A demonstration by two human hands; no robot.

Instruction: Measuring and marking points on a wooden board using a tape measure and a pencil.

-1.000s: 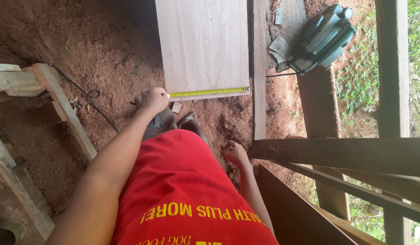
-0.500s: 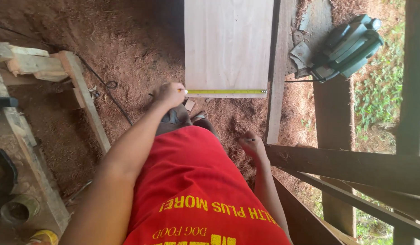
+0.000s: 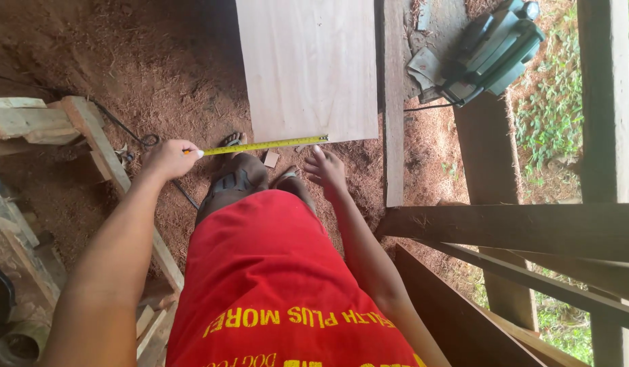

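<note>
Red shirt point(image 3: 274, 272), yellow print across front; arms bare, no sleeves visible; dark sandals point(image 3: 233, 180).

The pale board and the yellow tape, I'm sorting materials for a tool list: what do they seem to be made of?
The pale board looks like bare, unfinished wood: light, matte, with faint grain lines. The yellow tape, drawn out from the left hand, looks like thin painted metal or coated blade, judging by its narrow, straight, slightly glossy strip; which one cannot be told.
</note>
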